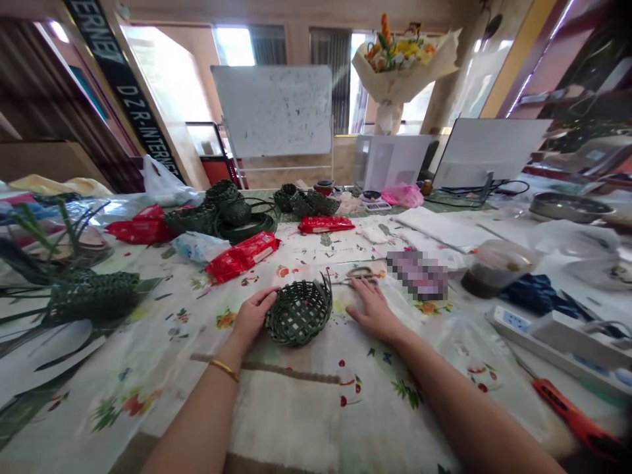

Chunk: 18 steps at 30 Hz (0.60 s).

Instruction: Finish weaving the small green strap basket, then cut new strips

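A small green woven leaf basket (299, 312) rests tilted on the flowered tablecloth (296, 401) in front of me. My left hand (253, 313) cups its left rim, fingers curled against the weave. My right hand (370, 307) lies flat on the cloth to the basket's right, fingers stretched toward a pair of scissors (359, 274) just beyond the fingertips. A gold bangle (224, 368) sits on my left wrist.
Several more woven green baskets (224, 210) and a leaf mat (93, 295) lie at the back and left. Red packets (241, 255), a plastic container (496, 266), a power strip (557, 336) and an orange-handled cutter (573, 416) lie around. A whiteboard and bouquet stand behind.
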Each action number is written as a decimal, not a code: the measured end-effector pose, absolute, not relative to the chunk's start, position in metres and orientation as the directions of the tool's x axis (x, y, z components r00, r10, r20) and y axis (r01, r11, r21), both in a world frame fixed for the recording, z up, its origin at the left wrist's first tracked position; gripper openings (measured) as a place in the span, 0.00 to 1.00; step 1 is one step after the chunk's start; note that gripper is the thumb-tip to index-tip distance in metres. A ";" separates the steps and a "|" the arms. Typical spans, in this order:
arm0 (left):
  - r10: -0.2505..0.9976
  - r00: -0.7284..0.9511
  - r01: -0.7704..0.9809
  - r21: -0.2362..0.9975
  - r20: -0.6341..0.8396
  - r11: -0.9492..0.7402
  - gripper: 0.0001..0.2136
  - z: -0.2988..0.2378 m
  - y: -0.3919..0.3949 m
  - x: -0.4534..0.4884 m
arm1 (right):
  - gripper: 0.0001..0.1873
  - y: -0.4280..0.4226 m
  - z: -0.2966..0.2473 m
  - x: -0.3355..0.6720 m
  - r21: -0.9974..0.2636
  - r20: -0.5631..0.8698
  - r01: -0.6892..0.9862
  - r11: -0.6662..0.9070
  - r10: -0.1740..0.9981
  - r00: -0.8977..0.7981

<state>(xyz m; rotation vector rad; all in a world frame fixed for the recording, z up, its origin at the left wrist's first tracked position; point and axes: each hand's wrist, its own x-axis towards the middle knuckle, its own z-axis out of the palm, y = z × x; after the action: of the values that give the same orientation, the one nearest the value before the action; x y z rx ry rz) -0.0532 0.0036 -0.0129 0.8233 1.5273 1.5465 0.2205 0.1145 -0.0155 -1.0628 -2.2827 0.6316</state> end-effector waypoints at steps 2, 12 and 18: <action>0.877 -0.475 -0.088 0.995 -0.074 0.036 0.26 -0.016 0.004 -0.053 | 0.28 0.114 -0.015 0.221 -0.609 0.273 0.536 0.585 0.788 -0.551; 0.837 -0.533 0.034 0.991 0.125 -0.127 0.27 0.003 -0.003 -0.045 | 0.22 0.077 0.001 0.219 -0.662 0.471 0.185 0.727 0.595 -0.651; 0.736 0.152 0.698 0.456 0.660 -0.552 0.19 0.044 -0.036 -0.014 | 0.20 0.074 -0.003 0.220 -0.697 0.468 0.198 0.689 0.647 -0.602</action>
<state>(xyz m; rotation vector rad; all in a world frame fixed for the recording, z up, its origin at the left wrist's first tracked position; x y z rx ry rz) -0.0144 -0.0361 0.0442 2.3513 1.4649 1.3890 0.2201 0.0743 -0.0032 -0.6443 -2.1604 0.7808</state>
